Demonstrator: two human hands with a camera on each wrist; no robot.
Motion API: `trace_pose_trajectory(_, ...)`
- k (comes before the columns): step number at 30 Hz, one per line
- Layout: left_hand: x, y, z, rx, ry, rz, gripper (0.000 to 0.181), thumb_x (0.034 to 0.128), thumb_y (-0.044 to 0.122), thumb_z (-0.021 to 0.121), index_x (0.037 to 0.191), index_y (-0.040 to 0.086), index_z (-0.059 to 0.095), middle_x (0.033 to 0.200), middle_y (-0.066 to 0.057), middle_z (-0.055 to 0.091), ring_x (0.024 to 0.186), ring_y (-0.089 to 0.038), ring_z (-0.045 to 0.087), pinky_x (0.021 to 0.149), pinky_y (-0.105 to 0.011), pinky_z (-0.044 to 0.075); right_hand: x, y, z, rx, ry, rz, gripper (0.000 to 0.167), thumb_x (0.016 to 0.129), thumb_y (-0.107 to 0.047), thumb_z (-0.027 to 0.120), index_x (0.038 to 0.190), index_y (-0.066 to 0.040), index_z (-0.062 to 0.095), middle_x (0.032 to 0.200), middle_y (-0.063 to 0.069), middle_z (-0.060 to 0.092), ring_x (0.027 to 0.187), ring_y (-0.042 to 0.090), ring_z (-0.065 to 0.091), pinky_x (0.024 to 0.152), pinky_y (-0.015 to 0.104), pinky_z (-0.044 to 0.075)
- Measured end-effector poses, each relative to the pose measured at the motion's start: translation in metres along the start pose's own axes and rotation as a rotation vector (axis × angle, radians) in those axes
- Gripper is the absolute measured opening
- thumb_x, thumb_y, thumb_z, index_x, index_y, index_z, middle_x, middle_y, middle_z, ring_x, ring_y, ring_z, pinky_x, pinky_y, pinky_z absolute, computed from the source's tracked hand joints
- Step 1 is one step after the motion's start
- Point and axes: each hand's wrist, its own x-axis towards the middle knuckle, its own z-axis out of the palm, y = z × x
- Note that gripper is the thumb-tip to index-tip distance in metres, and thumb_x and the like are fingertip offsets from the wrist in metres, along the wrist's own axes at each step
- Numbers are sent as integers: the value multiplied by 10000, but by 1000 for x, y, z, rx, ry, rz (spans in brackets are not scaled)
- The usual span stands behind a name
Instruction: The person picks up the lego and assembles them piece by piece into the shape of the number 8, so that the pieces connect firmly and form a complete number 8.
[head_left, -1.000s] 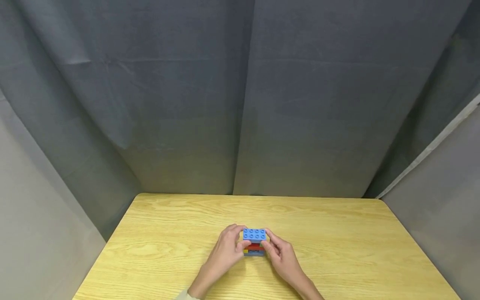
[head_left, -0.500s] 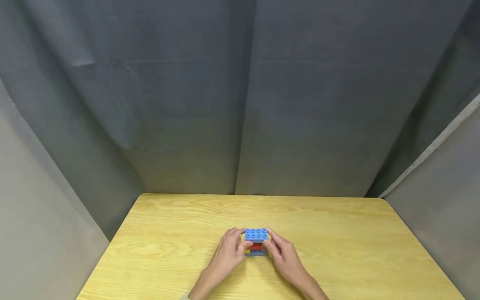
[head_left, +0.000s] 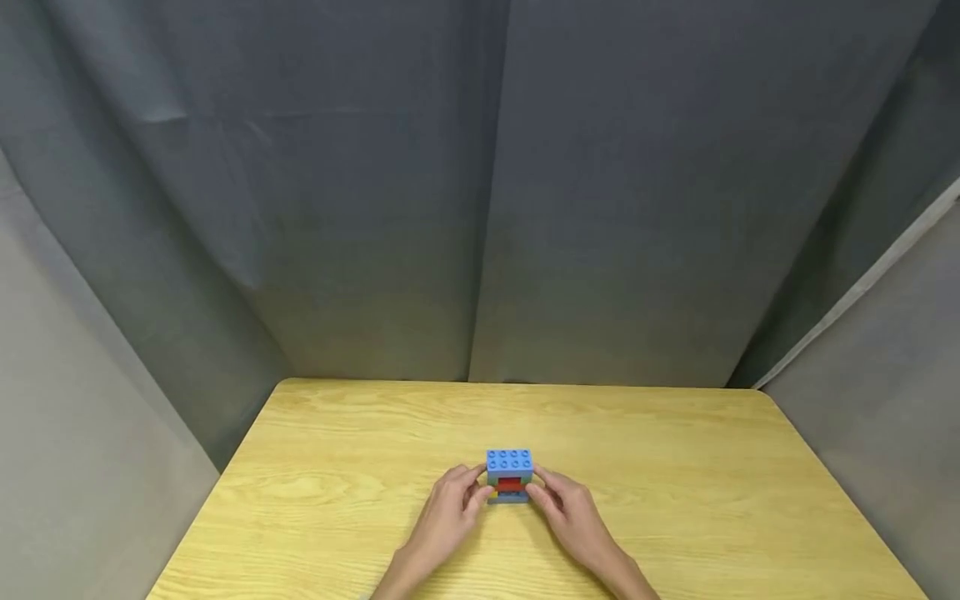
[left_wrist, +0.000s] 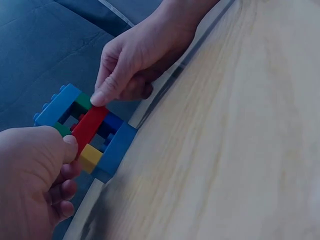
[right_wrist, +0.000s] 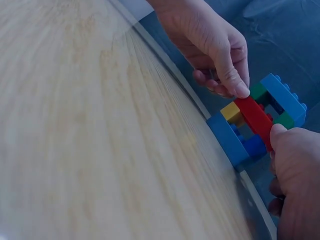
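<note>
A small stack of toy building bricks (head_left: 510, 477) stands upright on the table between my hands. A blue brick (left_wrist: 117, 147) forms its base, with a yellow brick (left_wrist: 90, 157) and a dark blue brick (right_wrist: 255, 145) on it. Across these lies a red brick (left_wrist: 90, 127); two green bricks (right_wrist: 258, 92) above carry a blue top brick (head_left: 509, 459) with studs up. My left hand (head_left: 447, 510) pinches the stack at the red brick's left end, thumb in front. At the right end my right hand (head_left: 573, 517) does likewise. Fingers behind the stack are partly hidden.
The wood-grain table (head_left: 337, 450) extends around the stack on all sides. Grey curtains (head_left: 360, 208) hang behind its far edge, and pale panels (head_left: 75, 375) flank it left and right.
Both hands have slid down from the blue top brick to the level of the red brick. The top brick's front is now uncovered, with green showing beneath. The head view has shifted slightly.
</note>
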Motion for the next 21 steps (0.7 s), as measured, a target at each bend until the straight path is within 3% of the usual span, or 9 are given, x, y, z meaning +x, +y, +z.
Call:
trace_pose_trajectory(3,-4,0,2,-44,-3,-13,424,1030,231,673,1353,-43,649,835,109,559,699,-5,474,589,-176,444,-2,1,0,-9,8,-24,345,1000,-138,709,1260,88,689,677,-86,569,559,-30,409,498,200,419)
trace_pose_trajectory(5,-5,1,3,-73,-4,-18,409,1028,210,677,1341,-54,653,828,102,574,685,-1,480,579,-175,445,-3,1,1,-9,10,-64,337,1004,-124,701,1246,111,686,720,-58,642,568,-33,446,510,194,448)
trace_pose_trajectory(9,-5,4,3,-101,1,-23,381,1021,162,686,1327,-63,657,807,89,593,660,0,483,557,-169,435,-5,1,4,-28,26,-119,326,1016,-108,681,1229,139,677,965,119,780,784,112,733,673,204,582)
trace_pose_trajectory(11,-5,4,3,-99,7,-19,364,1015,149,693,1309,-63,669,796,87,598,653,2,481,552,-170,432,-6,1,5,-46,39,-112,317,1016,-114,684,1218,131,688,1060,153,776,937,239,767,761,248,606)
trace_pose_trajectory(13,-6,4,4,-97,15,-9,345,1010,143,699,1285,-67,683,785,79,608,643,8,478,544,-170,433,-7,0,6,-64,50,-100,305,1012,-120,692,1199,121,703,1072,158,774,990,286,759,789,282,612)
trace_pose_trajectory(18,-7,2,6,-101,36,5,299,1010,137,699,1230,-65,714,774,30,651,610,22,468,517,-166,426,-8,-2,7,-87,75,-123,260,988,-91,717,1156,106,730,1000,121,788,917,201,762,748,281,616)
trace_pose_trajectory(21,-7,4,5,-112,59,15,295,1017,148,693,1221,-64,721,771,9,669,599,27,468,499,-167,418,-6,-3,6,-83,102,-144,210,970,-72,735,1115,79,761,868,52,782,739,50,689,643,217,574)
